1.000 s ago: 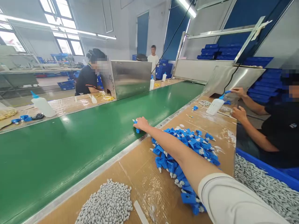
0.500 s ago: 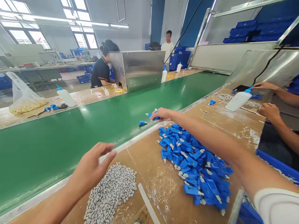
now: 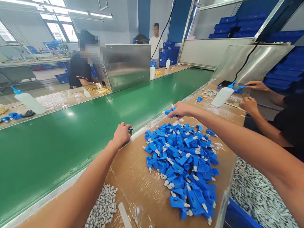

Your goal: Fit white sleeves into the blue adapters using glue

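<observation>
At the near edge of the green conveyor belt (image 3: 59,139), my left hand (image 3: 121,133) is closed around a small blue plastic piece; only its end (image 3: 130,128) shows. My right hand (image 3: 182,109) grips several blue plastic pieces with pale tips (image 3: 173,112) just above the belt's edge, so how many is unclear. Below my right forearm lies a big pile of similar blue pieces (image 3: 182,158) on the brown board (image 3: 140,180). A heap of small grey pieces (image 3: 103,205) lies partly behind my left forearm.
On the right, a co-worker's hands (image 3: 249,104) work near a white squeeze bottle (image 3: 222,96). Across the belt stand a metal box (image 3: 129,66), another bottle (image 3: 30,101) and a seated person (image 3: 80,68). A blue crate (image 3: 239,215) is at lower right.
My left hand has moved forward and right to the belt's edge and closed on a blue piece there. My right hand has drawn back from over the belt. The view has turned right.
</observation>
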`<state>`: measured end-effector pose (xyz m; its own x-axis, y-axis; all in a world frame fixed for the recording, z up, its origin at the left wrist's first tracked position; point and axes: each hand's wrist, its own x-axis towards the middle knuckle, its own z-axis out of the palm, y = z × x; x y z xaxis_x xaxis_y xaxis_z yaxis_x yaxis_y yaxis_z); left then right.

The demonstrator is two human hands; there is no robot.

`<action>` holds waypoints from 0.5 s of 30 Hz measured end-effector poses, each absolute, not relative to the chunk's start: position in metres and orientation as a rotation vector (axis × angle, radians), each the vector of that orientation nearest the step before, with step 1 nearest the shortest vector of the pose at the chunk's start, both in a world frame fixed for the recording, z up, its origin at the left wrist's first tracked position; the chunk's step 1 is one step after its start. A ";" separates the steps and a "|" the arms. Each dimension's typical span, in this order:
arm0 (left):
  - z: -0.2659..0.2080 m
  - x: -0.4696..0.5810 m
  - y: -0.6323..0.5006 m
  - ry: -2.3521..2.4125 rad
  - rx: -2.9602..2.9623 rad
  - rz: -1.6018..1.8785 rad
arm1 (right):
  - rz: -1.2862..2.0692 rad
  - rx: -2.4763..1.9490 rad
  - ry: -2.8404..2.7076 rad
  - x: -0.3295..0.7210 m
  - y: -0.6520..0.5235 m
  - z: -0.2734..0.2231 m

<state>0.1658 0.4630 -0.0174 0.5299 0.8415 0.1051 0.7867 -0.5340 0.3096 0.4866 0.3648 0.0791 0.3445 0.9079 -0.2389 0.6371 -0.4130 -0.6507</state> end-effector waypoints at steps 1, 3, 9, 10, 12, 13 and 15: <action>-0.018 0.162 0.462 1.406 2.531 0.375 | 0.805 -2.197 -1.343 0.495 0.369 0.073; -0.017 0.151 0.457 1.467 2.484 0.425 | 0.808 -2.256 -1.345 0.508 0.374 0.062; -0.006 0.129 0.406 1.422 2.378 0.530 | 0.807 -2.406 -1.441 0.531 0.362 0.032; -0.004 0.127 0.396 1.401 2.354 0.528 | 0.835 -2.402 -1.475 0.533 0.357 0.030; 0.000 0.122 0.378 1.376 2.290 0.532 | 0.920 -2.368 -1.542 0.539 0.345 0.030; 0.002 0.119 0.370 1.368 2.253 0.539 | 0.961 -2.350 -1.568 0.543 0.339 0.033; 0.008 0.114 0.355 1.349 2.170 0.557 | 0.991 -2.330 -1.592 0.551 0.325 0.042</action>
